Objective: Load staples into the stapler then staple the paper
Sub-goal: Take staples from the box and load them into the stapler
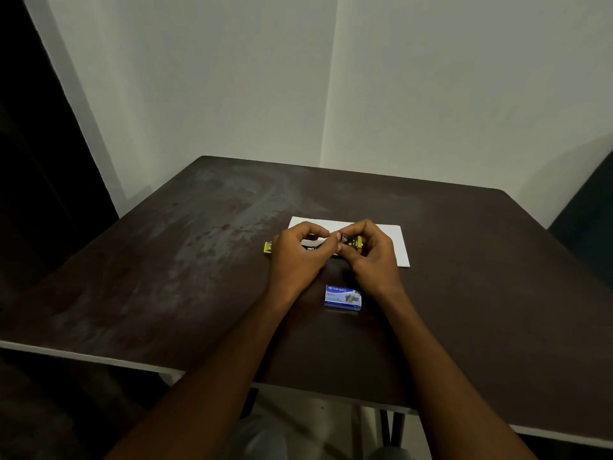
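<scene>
A small yellow stapler (354, 242) lies opened out across the near edge of the white paper (399, 242) on the dark table. One yellow end (268, 247) pokes out left of my left hand (297, 257). My left hand curls over the stapler's metal middle. My right hand (371, 257) pinches at the other yellow end, fingertips meeting those of the left. Whether staples are between the fingers is hidden. The blue staple box (343, 296) lies closed between my wrists.
The dark brown table (199, 277) has a worn, smeared patch on its left half. White walls meet in a corner behind it. A dark chair back (590, 210) stands at the right edge, a dark opening at the far left.
</scene>
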